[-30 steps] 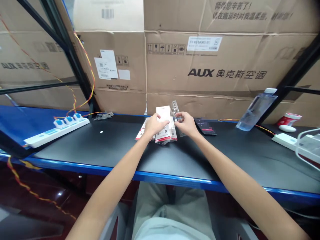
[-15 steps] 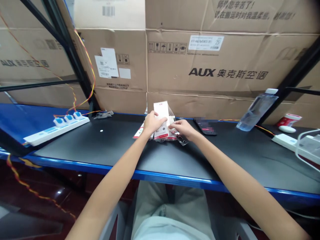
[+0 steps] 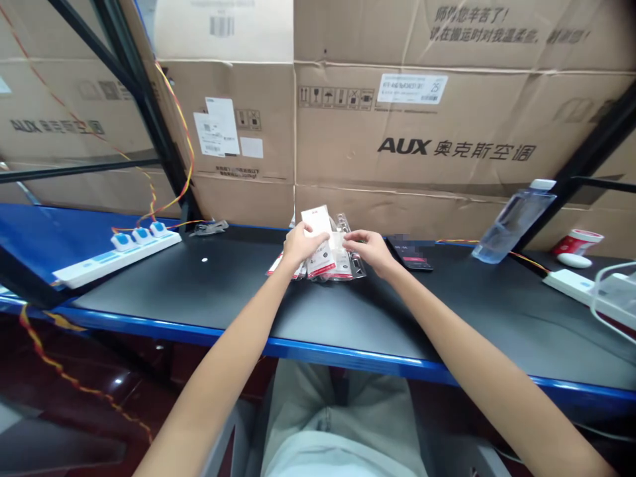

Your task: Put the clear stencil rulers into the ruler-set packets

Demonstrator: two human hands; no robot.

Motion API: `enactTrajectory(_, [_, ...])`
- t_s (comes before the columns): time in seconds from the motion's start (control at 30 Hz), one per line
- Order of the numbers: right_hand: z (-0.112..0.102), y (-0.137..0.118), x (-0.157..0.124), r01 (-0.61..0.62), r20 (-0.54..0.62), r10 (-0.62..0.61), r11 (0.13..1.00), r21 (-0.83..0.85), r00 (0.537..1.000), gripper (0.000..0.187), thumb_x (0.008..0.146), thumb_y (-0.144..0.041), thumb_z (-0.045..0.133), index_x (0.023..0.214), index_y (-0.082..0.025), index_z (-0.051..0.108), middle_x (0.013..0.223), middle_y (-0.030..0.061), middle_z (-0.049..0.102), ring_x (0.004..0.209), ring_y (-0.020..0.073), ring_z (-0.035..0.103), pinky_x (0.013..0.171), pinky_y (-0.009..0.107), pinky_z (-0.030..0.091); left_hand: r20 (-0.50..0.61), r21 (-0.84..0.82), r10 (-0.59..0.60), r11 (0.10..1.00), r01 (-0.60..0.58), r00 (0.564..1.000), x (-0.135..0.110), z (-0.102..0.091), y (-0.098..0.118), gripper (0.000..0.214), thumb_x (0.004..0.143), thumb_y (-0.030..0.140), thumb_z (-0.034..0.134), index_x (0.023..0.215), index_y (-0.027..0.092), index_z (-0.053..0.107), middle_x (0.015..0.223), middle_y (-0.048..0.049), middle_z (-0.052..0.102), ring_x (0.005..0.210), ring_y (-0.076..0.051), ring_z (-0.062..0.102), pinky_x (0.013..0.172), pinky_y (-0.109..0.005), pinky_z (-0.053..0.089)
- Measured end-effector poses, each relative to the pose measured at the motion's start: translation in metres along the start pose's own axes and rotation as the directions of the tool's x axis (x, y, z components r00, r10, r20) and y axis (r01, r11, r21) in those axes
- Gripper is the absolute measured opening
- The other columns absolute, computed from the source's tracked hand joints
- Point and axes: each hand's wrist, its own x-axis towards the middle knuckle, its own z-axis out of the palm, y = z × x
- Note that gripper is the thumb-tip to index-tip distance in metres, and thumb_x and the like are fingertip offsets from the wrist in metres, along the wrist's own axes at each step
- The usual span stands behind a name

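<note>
My left hand [image 3: 299, 244] is closed around a white card packet [image 3: 316, 222] with a red lower band, its thumb lying across the front. The packet stands tilted above the black tabletop. My right hand [image 3: 370, 249] has its thumb and fingertips pinched together at the edge of a small whitish piece [image 3: 338, 242] beside that packet; what exactly they grip is too small to make out. Just below those fingers is a clear, shiny plastic strip [image 3: 356, 265]. More red-and-white packets [image 3: 340, 270] in clear wrap lie underneath, partly hidden.
A dark phone [image 3: 412, 255] lies right of my right hand. Farther right are a tilted clear bottle [image 3: 514, 222], a red-and-white tub [image 3: 579, 243] and a white power strip [image 3: 571, 285]. At left is another power strip [image 3: 116, 260] with plugs. Cardboard [image 3: 342, 192] stands along the back.
The packet in my left hand has tipped slightly left and lower. My right fingers have shifted a little right, and the clear strip below them now stands more upright.
</note>
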Motion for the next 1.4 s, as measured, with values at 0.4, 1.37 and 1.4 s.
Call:
enactTrajectory(0.4, [0.017, -0.009, -0.016, 0.282, 0.015, -0.286, 0.934, -0.22, 0.958, 0.02, 0.075, -0.027, 0.062, 0.09, -0.019, 0.072, 0.081, 0.0058, 0.074, 0.059, 0.0196, 0.069, 0.055, 0.03, 0.052, 0.038, 0.318, 0.032, 0.947, -0.043, 0.999, -0.003, -0.001, 0.001, 0.06, 0.071, 0.062, 0.07, 0.113, 0.021, 0.062, 0.122, -0.0179, 0.069, 0.114, -0.037, 0.063, 0.088, -0.038, 0.047])
enactTrajectory(1.37, [0.009, 0.01, 0.0, 0.183, -0.074, -0.212, 0.94, -0.287, 0.974, 0.028, 0.072, -0.023, 0.067, 0.099, -0.017, 0.073, 0.102, 0.0104, 0.078, 0.089, 0.0267, 0.076, 0.08, 0.037, 0.06, 0.254, -0.098, -0.036, 0.993, 0.063, 0.967, -0.012, 0.005, 0.005, 0.042, 0.068, 0.05, 0.076, 0.092, 0.019, 0.062, 0.1, -0.0096, 0.07, 0.089, -0.025, 0.068, 0.054, -0.025, 0.051])
enactTrajectory(1.4, [0.008, 0.009, -0.001, 0.185, -0.077, -0.219, 0.933, -0.309, 0.973, 0.026, 0.072, -0.023, 0.067, 0.096, -0.017, 0.073, 0.1, 0.0105, 0.079, 0.088, 0.027, 0.076, 0.08, 0.037, 0.059, 0.281, -0.114, -0.034, 0.991, 0.068, 0.959, -0.013, 0.005, 0.005, 0.043, 0.067, 0.05, 0.077, 0.092, 0.019, 0.062, 0.099, -0.0093, 0.07, 0.089, -0.025, 0.067, 0.054, -0.024, 0.051])
